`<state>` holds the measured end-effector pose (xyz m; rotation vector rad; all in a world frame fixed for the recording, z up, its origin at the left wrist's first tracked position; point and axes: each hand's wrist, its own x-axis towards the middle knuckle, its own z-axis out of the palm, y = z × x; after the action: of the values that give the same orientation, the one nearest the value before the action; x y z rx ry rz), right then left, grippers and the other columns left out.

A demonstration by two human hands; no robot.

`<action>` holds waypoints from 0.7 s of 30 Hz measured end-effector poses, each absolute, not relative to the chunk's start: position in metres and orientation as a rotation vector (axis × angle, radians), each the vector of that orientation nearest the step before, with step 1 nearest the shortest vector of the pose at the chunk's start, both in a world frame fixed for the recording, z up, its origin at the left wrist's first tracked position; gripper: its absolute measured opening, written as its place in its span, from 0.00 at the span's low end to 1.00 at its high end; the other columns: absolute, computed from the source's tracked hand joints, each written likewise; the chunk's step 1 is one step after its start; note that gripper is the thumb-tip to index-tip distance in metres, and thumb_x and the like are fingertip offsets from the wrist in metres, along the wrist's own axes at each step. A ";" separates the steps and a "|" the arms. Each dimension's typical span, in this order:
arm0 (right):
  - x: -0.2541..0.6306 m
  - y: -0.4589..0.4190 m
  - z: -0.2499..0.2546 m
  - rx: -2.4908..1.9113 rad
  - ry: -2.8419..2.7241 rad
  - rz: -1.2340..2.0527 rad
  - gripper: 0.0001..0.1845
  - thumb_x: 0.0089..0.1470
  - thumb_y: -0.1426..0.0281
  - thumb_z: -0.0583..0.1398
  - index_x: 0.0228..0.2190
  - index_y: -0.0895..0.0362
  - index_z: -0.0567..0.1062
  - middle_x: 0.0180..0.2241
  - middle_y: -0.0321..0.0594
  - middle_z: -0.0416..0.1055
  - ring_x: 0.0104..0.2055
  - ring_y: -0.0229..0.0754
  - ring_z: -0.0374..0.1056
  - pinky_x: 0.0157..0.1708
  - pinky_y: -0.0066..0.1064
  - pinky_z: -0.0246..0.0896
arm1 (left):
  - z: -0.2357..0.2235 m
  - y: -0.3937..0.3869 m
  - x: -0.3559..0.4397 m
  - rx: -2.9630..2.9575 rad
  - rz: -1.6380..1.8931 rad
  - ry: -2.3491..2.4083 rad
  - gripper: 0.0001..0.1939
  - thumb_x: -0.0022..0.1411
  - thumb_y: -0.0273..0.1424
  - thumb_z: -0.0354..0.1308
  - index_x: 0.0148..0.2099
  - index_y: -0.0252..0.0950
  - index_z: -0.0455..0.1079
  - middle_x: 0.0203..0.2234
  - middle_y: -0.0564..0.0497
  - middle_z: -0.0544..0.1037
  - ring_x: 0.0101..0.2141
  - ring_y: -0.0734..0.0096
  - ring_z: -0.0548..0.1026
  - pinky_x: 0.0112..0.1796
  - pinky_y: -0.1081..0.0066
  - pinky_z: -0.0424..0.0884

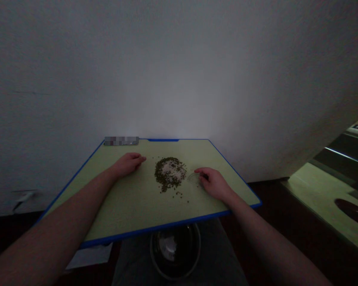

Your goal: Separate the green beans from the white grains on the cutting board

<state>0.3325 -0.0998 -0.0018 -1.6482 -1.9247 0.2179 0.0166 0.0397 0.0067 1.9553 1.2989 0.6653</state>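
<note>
A small heap of green mung beans (170, 173) lies mid-board, with a white grainy patch (170, 167) on top and a few beans scattered towards the front. It sits on a pale green cutting board (143, 206) with a blue rim. My left hand (127, 165) rests flat on the board to the left of the heap, holding nothing. My right hand (213, 183) lies to the right, fingers curled. Its fingertips are at a small clear curved piece (193, 178), perhaps plastic, and I cannot tell whether they grip it.
A dark glass bowl (175, 250) sits below the board's front edge, near my lap. A blurred flat rectangular object (121, 140) lies at the board's far left corner. A white wall rises behind. A white paper (89, 256) lies below left.
</note>
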 end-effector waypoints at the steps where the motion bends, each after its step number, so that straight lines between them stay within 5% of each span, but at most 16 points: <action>1: 0.330 -0.097 -0.002 -1.668 -1.922 0.197 0.17 0.49 0.76 0.53 0.41 0.58 0.73 0.28 0.39 0.71 0.29 0.38 0.65 0.33 0.28 0.59 | 0.007 0.039 0.017 1.960 0.659 1.301 0.21 0.52 0.48 0.49 0.20 0.37 0.58 0.11 0.57 0.59 0.15 0.76 0.58 0.20 0.73 0.54; 7: 0.333 -0.087 -0.002 -1.854 -1.790 0.069 0.17 0.48 0.75 0.54 0.41 0.59 0.74 0.37 0.44 0.74 0.38 0.41 0.68 0.41 0.30 0.59 | 0.011 0.036 0.019 1.950 0.641 1.312 0.21 0.52 0.48 0.49 0.19 0.36 0.58 0.11 0.57 0.59 0.15 0.77 0.58 0.20 0.72 0.54; 21: 0.332 -0.093 -0.003 -1.757 -1.822 0.083 0.17 0.49 0.75 0.54 0.41 0.57 0.74 0.39 0.43 0.73 0.40 0.41 0.68 0.42 0.31 0.59 | 0.008 0.039 0.018 1.949 0.671 1.317 0.21 0.50 0.48 0.50 0.19 0.36 0.59 0.11 0.57 0.60 0.15 0.76 0.57 0.20 0.72 0.54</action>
<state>0.3317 -0.0927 -0.0034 -1.7573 -1.8218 0.0834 0.0177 0.0385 0.0078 1.9492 1.3170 0.6707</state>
